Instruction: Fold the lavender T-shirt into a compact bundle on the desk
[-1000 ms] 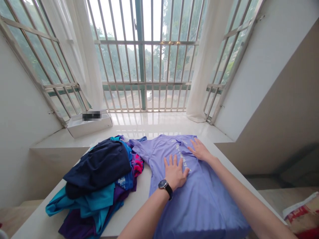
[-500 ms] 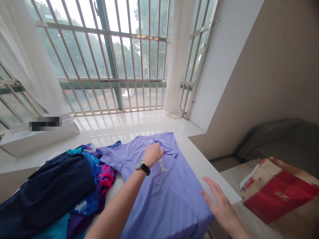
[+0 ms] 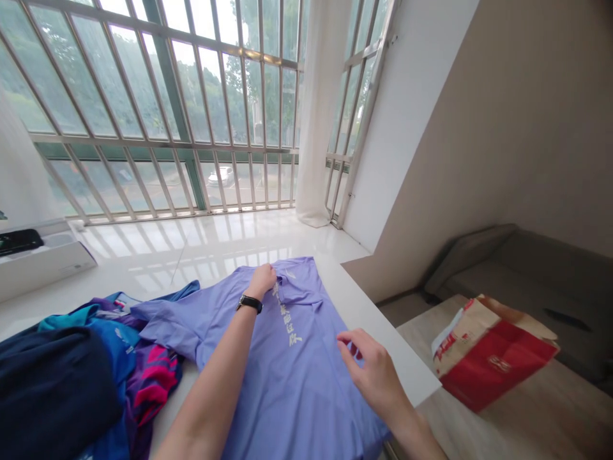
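A lavender T-shirt (image 3: 268, 377) with pale printed characters down its middle lies spread on the white ledge, its far part creased and one sleeve reaching left. My left hand (image 3: 264, 278), with a dark watch at the wrist, is closed on the shirt's fabric near its far edge; the fingertips are partly hidden. Over the shirt's right side hovers my right hand (image 3: 371, 361), fingers bent and thumb apart from them, holding nothing. Left of the shirt is a heap of clothes, with a dark navy garment (image 3: 52, 390) on top and a purple and pink one (image 3: 156, 383) beside it.
A white box (image 3: 57, 259) with a black object on it stands on the ledge (image 3: 225, 239) at left. Barred windows and a white curtain (image 3: 316, 128) rise behind. A red and tan paper bag (image 3: 498, 361) sits lower right, near a grey sofa (image 3: 517, 268).
The view has turned right, shifting the scene left. My right hand has come inward over the shirt, its fingers more bent. The print shows more fully, and my left hand sits nearer the far edge.
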Demonstrator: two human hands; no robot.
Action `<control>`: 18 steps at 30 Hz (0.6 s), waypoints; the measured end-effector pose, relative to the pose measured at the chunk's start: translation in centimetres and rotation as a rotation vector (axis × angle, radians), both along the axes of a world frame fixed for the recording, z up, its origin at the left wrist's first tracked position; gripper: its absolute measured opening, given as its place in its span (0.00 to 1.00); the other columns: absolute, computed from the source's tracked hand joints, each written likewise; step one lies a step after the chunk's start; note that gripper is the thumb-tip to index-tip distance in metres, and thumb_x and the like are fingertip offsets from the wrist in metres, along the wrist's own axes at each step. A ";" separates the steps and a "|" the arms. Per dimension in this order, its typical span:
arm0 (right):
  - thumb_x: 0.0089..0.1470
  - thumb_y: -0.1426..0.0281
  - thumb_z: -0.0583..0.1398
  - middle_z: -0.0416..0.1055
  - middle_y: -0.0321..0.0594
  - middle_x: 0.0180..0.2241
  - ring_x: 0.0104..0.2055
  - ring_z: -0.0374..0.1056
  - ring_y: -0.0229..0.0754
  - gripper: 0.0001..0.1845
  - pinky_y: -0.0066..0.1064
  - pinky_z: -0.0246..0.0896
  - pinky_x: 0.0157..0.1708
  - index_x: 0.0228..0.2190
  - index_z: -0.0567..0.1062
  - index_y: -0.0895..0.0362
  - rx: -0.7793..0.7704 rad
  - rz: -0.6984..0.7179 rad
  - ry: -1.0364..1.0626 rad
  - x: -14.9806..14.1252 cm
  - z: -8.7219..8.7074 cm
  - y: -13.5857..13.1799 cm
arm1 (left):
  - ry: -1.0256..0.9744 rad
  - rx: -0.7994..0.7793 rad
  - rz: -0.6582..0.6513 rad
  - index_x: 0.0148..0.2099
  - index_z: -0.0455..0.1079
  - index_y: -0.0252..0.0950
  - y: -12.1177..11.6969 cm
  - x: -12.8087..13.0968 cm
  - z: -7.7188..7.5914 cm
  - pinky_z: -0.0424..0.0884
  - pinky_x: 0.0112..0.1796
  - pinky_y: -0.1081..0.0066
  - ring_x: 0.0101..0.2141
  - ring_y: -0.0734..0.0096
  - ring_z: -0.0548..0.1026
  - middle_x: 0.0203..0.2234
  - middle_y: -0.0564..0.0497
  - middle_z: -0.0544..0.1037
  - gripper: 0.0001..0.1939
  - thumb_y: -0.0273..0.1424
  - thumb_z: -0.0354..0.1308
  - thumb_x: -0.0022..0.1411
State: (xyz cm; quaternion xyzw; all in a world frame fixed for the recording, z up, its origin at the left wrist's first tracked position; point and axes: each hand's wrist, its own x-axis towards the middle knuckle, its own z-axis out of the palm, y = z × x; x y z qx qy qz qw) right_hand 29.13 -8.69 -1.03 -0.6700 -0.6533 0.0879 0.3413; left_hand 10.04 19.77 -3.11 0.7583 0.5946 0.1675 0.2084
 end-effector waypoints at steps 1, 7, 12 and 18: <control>0.63 0.66 0.54 0.77 0.37 0.35 0.31 0.71 0.38 0.11 0.30 0.66 0.34 0.38 0.76 0.52 -0.012 0.048 -0.012 -1.4 1.2 1.9 | -0.010 -0.018 0.001 0.39 0.74 0.31 0.4 0.0 -0.2 0.71 0.36 0.71 0.31 0.65 0.80 0.32 0.41 0.81 0.14 0.29 0.47 0.69; 0.62 0.66 0.57 0.77 0.39 0.41 0.38 0.73 0.41 0.13 0.28 0.61 0.36 0.47 0.74 0.52 -0.109 0.043 -0.245 -7.3 1.5 12.6 | -0.061 0.007 0.017 0.33 0.75 0.33 1.4 0.0 -1.2 0.70 0.36 0.72 0.33 0.63 0.80 0.28 0.42 0.81 0.14 0.32 0.51 0.66; 0.61 0.61 0.58 0.77 0.39 0.42 0.38 0.73 0.42 0.16 0.29 0.61 0.37 0.49 0.73 0.51 -0.204 0.013 -0.305 -6.3 -1.4 14.6 | -0.106 0.049 0.025 0.35 0.77 0.34 1.5 0.5 -1.8 0.69 0.39 0.69 0.38 0.59 0.79 0.33 0.42 0.82 0.09 0.30 0.56 0.62; 0.63 0.64 0.56 0.76 0.37 0.42 0.40 0.73 0.40 0.11 0.28 0.58 0.36 0.45 0.75 0.49 -0.190 0.079 -0.323 -6.1 -1.8 14.4 | -0.222 0.106 0.054 0.38 0.76 0.36 1.6 1.0 -1.8 0.70 0.41 0.70 0.39 0.62 0.79 0.35 0.45 0.82 0.09 0.32 0.56 0.63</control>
